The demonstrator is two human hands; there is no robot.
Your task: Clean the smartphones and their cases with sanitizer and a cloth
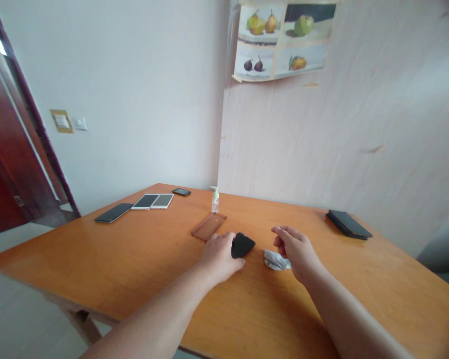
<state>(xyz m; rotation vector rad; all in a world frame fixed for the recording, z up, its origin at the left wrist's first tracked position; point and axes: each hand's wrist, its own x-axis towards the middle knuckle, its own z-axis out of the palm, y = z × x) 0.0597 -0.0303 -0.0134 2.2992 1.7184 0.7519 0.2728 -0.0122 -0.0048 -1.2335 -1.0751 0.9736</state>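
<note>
My left hand is wrapped round the edge of a black phone, with the thumb at its near side and the fingers at its far side. The phone is low over the table, and part of it is hidden by the hand. My right hand has its fingers curled and pressed together; whether anything small is between them cannot be seen. Just beneath and left of it lies a crumpled grey-white cloth, partly covered by that hand. Beyond my left hand lies a translucent brownish phone case.
A small pump bottle stands behind the case on the wooden table. At the left lie a dark phone, two white-framed phones and a small black phone. Stacked dark flat items lie at the right.
</note>
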